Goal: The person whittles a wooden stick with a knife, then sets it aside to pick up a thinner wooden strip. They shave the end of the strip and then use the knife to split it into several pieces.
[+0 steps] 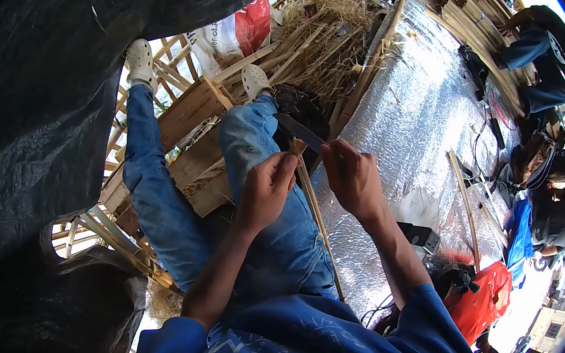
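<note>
My left hand [267,187] is closed around a small brown piece of wood [297,147], whose tip sticks up past the thumb and forefinger. My right hand [352,179] grips a knife [299,132] by its handle, which is hidden in the fist. The blade points away to the upper left, its flat side right behind the wood piece in this view. Both hands are held over my right thigh, in blue jeans [249,134]. A long thin bamboo strip [318,226] runs along the outer side of that leg.
Silver foil sheeting [414,94] covers the surface to my right, with a dark box [418,237] and a red bag [484,301] on it. Straw and split sticks [332,50] are heaped ahead. Black plastic sheeting [36,79] hangs at left. Another person [540,56] sits at upper right.
</note>
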Tool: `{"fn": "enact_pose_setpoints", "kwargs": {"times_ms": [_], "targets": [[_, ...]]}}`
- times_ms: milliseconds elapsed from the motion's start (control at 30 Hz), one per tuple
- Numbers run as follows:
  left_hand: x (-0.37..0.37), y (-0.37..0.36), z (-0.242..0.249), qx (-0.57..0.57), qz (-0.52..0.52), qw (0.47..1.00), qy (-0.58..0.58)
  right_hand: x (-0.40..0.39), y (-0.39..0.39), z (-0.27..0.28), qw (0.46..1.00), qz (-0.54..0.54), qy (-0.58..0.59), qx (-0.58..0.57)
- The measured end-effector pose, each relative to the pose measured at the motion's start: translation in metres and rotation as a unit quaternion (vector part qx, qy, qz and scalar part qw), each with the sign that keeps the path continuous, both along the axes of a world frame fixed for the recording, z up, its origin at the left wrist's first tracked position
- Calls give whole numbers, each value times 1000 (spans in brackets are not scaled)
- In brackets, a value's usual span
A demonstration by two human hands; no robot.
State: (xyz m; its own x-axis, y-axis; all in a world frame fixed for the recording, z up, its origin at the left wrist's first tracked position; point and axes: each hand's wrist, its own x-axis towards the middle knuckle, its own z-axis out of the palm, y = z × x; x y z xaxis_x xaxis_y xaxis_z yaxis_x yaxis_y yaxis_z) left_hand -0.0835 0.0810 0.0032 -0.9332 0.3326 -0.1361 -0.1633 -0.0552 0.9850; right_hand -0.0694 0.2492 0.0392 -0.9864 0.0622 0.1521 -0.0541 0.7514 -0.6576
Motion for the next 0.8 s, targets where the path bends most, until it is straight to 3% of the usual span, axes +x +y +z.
{"fn": "enact_pose_setpoints", "kwargs": {"times_ms": [100, 267, 400, 600, 667, 800], "targets": [[-1, -3, -3, -50, -14, 999, -4, 0, 0, -3, 998, 26, 24, 47], [6, -3, -7, -47, 0, 999, -17, -1, 4, -15, 990, 60, -83, -95], [7, -3, -5, -34, 8, 999, -28, -2, 0, -10, 987, 52, -102, -111], [6, -5, -7, -54, 0, 999, -9, 0, -4, -12, 997, 54, 12, 47], [8, -4, -8, -62, 0, 998, -4, 0, -6, -4, 998, 48, -21, -46], [8, -5, -8, -74, -3, 997, 1, -2, -5, -10, 995, 56, -49, -64]]}}
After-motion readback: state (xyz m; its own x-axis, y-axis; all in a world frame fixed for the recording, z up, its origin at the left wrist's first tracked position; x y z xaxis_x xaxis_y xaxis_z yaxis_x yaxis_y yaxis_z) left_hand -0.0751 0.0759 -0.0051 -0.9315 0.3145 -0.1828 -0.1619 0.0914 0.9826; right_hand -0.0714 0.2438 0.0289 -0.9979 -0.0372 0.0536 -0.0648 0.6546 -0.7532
